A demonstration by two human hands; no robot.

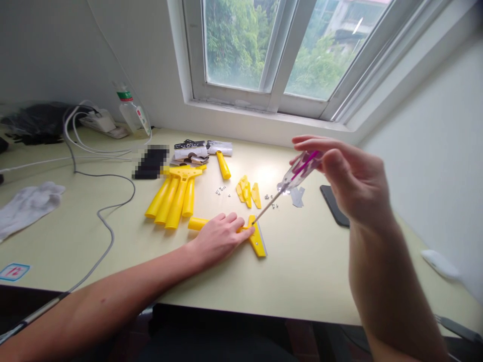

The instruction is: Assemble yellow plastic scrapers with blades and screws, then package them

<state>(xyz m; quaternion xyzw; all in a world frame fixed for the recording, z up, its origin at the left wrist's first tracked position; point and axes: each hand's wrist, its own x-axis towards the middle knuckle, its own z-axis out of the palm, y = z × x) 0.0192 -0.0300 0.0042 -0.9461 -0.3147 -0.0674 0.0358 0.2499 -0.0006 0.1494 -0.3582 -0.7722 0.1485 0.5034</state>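
Head view: yellow scraper (258,241) flat on tabletop (302,281), nr front edge, handle pointing L. L hand (221,235) over handle, fingers curled round it, holding it down. R hand (350,176) raised, fingers pinching clear/purple screwdriver (302,171), shaft slanting down, tip at scraper head. Beyond: loose yellow plates (248,193), small nuts (220,190), screws (274,206). More yellow handles (175,198) bunched to L, nr blurred black item (151,163).

Passable over bare desk (302,271) from scraper (258,245) to black phone (332,204). Obstructed leftward by yellow handles (178,201) and grey cable (112,232); beyond, by yellow plates (246,194) and screws (266,197); above, by slanting screwdriver (299,173).
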